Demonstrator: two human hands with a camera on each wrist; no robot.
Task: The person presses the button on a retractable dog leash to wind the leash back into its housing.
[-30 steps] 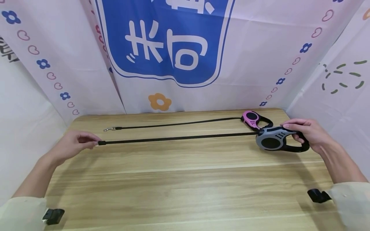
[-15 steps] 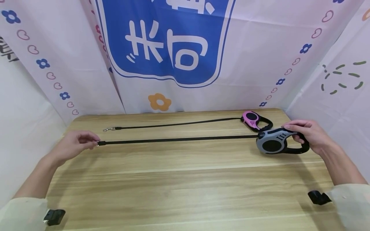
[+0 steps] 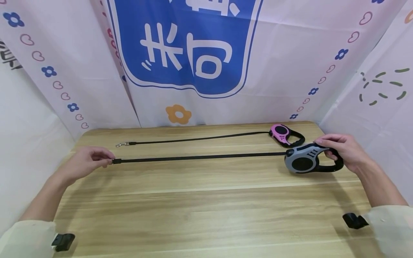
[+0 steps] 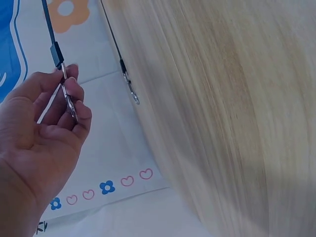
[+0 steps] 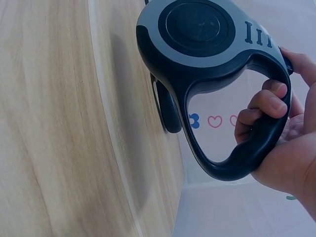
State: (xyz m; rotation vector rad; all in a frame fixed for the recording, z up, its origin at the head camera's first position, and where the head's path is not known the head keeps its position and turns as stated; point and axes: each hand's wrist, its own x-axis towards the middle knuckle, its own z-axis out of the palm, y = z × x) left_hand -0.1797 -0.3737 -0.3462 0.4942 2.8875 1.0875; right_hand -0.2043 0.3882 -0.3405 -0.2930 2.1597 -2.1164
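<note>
A grey and black retractable dog leash (image 3: 302,163) is held above the table by my right hand (image 3: 350,150). In the right wrist view, the fingers of that hand curl round the black loop handle (image 5: 269,140), and the thumb lies near its top. The black strap (image 3: 200,157) runs out of the casing to the left in a nearly straight line. At its far end my left hand (image 3: 88,161) pinches the metal clip (image 4: 67,96), plain in the left wrist view. Behind lies a smaller pink retractable leash (image 3: 279,134) with its strap drawn out to a metal clip (image 3: 122,144).
The wood-grain table (image 3: 206,215) has rounded back corners. A white printed cloth (image 3: 274,71) with a blue sign hangs along its back edge, and white cloth stands at both sides. The pink leash's strap (image 3: 200,138) lies parallel behind the held one.
The grey leash's casing has dipped slightly toward me, so its strap now runs clear of the pink casing. My left hand has shifted a little to the right with the clip.
</note>
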